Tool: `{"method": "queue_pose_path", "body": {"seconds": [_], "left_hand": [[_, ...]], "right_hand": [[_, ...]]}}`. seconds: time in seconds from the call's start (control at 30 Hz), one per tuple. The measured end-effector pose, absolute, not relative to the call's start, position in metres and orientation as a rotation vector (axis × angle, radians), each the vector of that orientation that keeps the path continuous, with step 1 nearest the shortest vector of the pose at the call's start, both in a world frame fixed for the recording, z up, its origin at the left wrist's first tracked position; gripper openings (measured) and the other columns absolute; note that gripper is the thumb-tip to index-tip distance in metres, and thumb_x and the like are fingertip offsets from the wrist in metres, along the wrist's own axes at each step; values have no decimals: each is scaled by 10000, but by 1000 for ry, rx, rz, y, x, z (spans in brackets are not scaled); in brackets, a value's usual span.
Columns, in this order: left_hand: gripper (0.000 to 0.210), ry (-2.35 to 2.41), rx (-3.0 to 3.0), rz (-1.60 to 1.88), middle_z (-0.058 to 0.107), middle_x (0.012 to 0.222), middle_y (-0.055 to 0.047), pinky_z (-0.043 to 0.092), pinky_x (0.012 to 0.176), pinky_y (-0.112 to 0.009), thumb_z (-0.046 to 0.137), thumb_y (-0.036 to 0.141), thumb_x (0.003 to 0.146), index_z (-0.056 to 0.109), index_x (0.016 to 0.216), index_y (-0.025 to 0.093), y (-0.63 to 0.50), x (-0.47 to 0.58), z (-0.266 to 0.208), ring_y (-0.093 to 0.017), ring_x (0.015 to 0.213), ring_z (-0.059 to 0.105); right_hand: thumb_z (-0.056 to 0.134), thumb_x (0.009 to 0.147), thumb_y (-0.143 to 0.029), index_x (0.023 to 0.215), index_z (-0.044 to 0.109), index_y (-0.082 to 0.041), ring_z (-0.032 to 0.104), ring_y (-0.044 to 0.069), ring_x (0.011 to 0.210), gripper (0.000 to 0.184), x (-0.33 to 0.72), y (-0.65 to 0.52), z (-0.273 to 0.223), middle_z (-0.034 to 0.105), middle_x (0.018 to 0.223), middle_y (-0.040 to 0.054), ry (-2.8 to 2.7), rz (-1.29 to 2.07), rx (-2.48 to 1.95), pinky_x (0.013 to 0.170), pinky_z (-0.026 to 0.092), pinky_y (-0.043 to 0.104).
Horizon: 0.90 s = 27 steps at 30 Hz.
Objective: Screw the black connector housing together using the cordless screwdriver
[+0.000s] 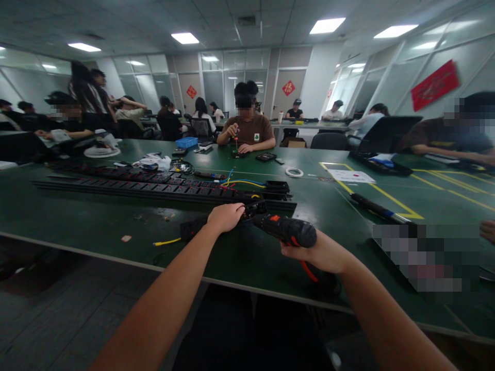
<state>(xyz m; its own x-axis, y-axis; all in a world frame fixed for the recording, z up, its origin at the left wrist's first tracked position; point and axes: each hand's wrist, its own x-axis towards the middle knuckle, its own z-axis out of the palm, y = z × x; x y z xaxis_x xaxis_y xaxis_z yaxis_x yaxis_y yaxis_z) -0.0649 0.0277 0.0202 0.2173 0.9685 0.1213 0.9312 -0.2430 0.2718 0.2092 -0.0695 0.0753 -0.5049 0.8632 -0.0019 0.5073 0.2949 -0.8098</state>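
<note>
My right hand point(323, 251) is wrapped round the handle of a black and orange power drill point(288, 228). The drill lies nearly level, its front end pointing left at a small black housing point(255, 207). My left hand point(226, 217) is closed on that housing from the left; whether the drill's tip touches it I cannot tell. Beside my left wrist lies a dark block point(189, 229), partly hidden by the hand, with a yellow cable point(167, 241) stretching left from it. Just beyond my hands run long black power strips point(154, 189) with rows of sockets.
On the green table point(116, 216), blue and yellow wires point(243, 182) lie over the strips. A roll of tape point(294, 172) sits farther back, and a black pen-shaped electric screwdriver point(377, 207) lies to the right. Across the table, a person point(247, 129) works with a screwdriver.
</note>
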Motion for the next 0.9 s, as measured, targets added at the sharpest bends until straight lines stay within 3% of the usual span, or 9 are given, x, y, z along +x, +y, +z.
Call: {"method": "queue_pose_path", "body": {"seconds": [0.43,0.6,0.9], "left_hand": [[499,1861,2316,378,652,1380,-12,480,952,-369,290,508,1019,623,1356,350,28,-64,21,-271,1207,629],[502,1864,2321,367,657,1372,-14,482,938,-365,288,505,1019,619,1364,350,28,-63,21,-272,1195,634],[505,1868,2316,373,654,1376,-17,478,947,-366,290,504,1020,612,1375,346,27,-63,22,-274,1202,629]], "right_hand": [[766,700,-333,893,713,-177,646,233,860,255,215,-62,69,715,873,27,-2001,1223,-1238,861,512,390],[784,666,-334,969,748,-179,658,265,963,341,219,-57,65,749,971,49,-1885,1278,-1236,947,492,412],[757,692,-334,913,726,-181,643,243,892,271,218,-59,68,720,903,29,-1973,1217,-1274,898,506,399]]}}
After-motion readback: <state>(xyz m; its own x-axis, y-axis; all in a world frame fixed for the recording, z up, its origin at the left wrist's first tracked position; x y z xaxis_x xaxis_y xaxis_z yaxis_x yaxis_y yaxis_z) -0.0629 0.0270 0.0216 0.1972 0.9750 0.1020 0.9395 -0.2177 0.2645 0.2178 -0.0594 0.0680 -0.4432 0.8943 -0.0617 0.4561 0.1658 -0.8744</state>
